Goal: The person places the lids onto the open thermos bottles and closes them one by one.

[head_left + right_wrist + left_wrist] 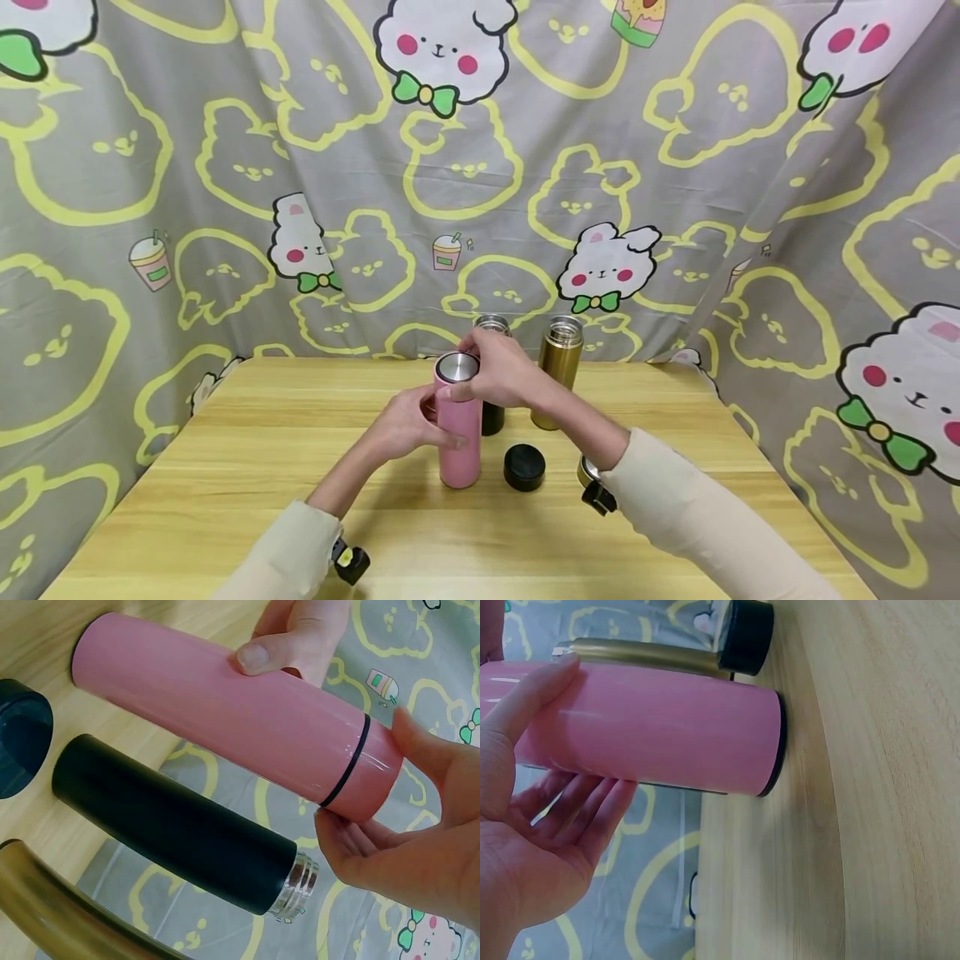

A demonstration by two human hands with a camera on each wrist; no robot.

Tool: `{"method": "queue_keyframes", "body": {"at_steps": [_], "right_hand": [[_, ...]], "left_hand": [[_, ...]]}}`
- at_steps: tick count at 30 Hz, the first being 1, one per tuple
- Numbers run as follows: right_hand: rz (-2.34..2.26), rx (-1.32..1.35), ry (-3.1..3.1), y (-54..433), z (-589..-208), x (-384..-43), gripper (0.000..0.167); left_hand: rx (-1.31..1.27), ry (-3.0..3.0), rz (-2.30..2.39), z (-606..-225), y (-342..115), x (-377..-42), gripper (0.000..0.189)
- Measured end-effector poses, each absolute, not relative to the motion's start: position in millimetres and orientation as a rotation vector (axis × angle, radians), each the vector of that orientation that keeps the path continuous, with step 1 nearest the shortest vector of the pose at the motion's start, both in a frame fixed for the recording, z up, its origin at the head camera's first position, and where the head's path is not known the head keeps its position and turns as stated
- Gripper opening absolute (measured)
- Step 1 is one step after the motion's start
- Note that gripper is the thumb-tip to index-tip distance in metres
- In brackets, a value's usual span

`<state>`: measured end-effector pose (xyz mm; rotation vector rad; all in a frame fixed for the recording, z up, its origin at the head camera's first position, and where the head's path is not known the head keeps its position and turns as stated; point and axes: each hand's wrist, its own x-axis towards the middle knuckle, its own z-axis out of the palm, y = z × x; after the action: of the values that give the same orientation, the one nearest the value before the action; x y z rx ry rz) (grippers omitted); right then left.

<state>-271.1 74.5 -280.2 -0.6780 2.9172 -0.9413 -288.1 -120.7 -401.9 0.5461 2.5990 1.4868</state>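
1. The left hand was curved part-way round the pink bottle, thumb on one side and fingers on the other, gripping its body
2. The right hand pinched the pink cap at the bottle's top, thumb and fingers bent to the cap's width
3. The pink bottle stood upright over the middle of the table; its surface was glossy, with a black ring below the cap, a steel disc on top and a black base
4. Behind it stood the black bottle and the gold bottle, both uncapped with bare steel necks; their contents could not be seen
5. The black cap lay to the right of the pink bottle, and the gold cap was partly hidden by the right sleeve
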Motion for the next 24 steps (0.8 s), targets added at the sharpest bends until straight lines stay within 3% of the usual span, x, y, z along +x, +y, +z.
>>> {"method": "queue_keyframes", "body": {"at_steps": [7, 15, 24], "right_hand": [[-0.881, -0.744, 2.799, 76.4, -268.5, -272.0, 0.083], [-0.885, -0.841, 2.737, 76.6, -265.8, -274.4, 0.063], [-0.963, -0.788, 2.780, 74.6, -271.1, -274.5, 0.057]], "left_hand": [[0.559, 2.600, 1.459, -399.9, -121.8, -287.4, 0.071], [0.571, 2.589, 1.465, -400.8, -122.2, -289.0, 0.069], [0.546, 2.627, 1.468, -402.6, -121.0, -287.6, 0.069]]}}
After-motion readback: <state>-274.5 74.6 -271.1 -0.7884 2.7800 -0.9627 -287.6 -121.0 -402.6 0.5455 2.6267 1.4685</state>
